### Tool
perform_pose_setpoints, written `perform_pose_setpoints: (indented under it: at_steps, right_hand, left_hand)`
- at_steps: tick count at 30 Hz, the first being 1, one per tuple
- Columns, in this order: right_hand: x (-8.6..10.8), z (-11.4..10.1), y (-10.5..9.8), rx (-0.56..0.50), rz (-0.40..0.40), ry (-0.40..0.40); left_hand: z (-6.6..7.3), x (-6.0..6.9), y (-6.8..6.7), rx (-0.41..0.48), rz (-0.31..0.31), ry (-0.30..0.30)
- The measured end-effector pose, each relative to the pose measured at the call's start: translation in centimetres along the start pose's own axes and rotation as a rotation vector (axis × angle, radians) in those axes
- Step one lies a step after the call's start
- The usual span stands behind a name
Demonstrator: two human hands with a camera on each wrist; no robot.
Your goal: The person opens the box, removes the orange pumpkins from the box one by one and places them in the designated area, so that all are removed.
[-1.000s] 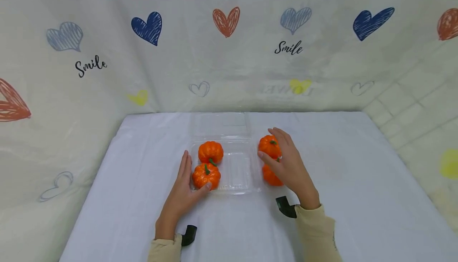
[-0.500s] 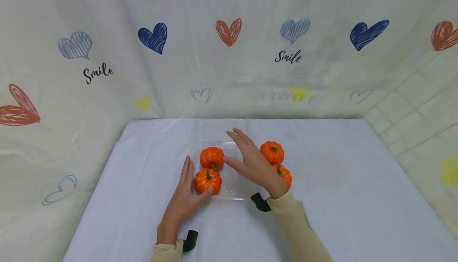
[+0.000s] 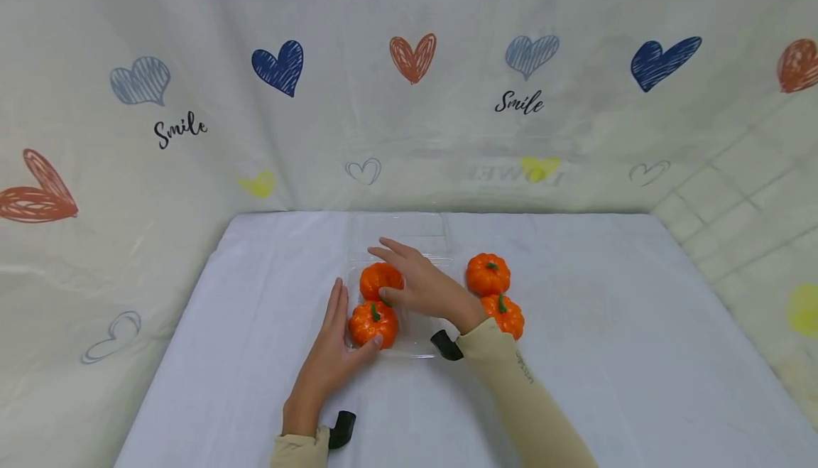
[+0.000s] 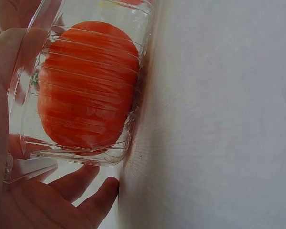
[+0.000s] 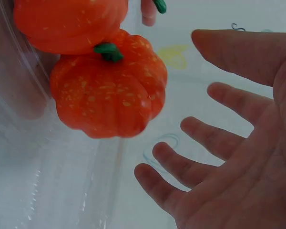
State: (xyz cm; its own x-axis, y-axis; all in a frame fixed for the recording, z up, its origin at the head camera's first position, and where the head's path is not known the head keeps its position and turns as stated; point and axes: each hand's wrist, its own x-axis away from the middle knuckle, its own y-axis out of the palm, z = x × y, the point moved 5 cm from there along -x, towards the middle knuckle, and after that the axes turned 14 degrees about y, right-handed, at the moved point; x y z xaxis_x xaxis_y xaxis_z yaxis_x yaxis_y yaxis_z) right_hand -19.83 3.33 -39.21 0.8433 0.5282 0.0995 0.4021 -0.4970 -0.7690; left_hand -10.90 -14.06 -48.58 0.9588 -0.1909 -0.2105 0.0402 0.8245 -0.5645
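A clear plastic container [image 3: 418, 333] lies with its lid hinged back. Inside its left half sit two small orange pumpkins with green stems, a front pumpkin [image 3: 371, 329] and a back pumpkin [image 5: 112, 95]. My left hand [image 3: 329, 358] rests against the container's front left corner, fingers straight along its side and thumb at the front rim; the left wrist view shows a pumpkin [image 4: 88, 88] through the wall. Above the back pumpkin hovers my right hand [image 3: 424, 287], fingers spread, with a gap between it and the pumpkin in the right wrist view.
Right of the container, two more orange pumpkins stand on the white cloth: a rear one [image 3: 488, 276] and a nearer one [image 3: 508, 319], partly behind the right sleeve [image 3: 505, 361]. The transparent lid [image 3: 409, 226] lies toward the back curtain [image 3: 460, 141] printed with hearts.
From over the pumpkins outside the container, my right hand has moved left to above the back pumpkin inside. My left hand has stayed at the corner. The head view has tilted slightly.
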Motion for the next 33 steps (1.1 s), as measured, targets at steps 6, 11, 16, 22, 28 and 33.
perform_pose_setpoints:
  at_steps: [6,11,16,22,28,33]
  right_hand:
    - [-0.5,0.1,1.1,0.070,-0.042,0.013]
    - [-0.7,0.5,1.8,0.145,-0.033,0.007]
    - [-0.6,0.5,1.8,0.155,0.009,-0.019]
    - [-0.6,0.4,1.6,0.139,0.044,-0.032]
    - [-0.5,0.3,1.3,0.110,0.040,0.009]
    - [-0.4,-0.2,0.7,0.079,0.077,-0.017]
  left_hand:
    - [0.0,0.0,0.2,0.008,-0.001,-0.002]
    - [0.0,-0.1,0.3,0.012,-0.006,0.003]
    - [0.0,-0.2,0.3,0.013,-0.007,0.002]
    - [0.0,-0.2,0.3,0.011,-0.010,-0.013]
    - [-0.1,0.0,0.3,0.008,-0.013,-0.016]
    - [0.0,0.0,0.1,0.010,-0.004,-0.015]
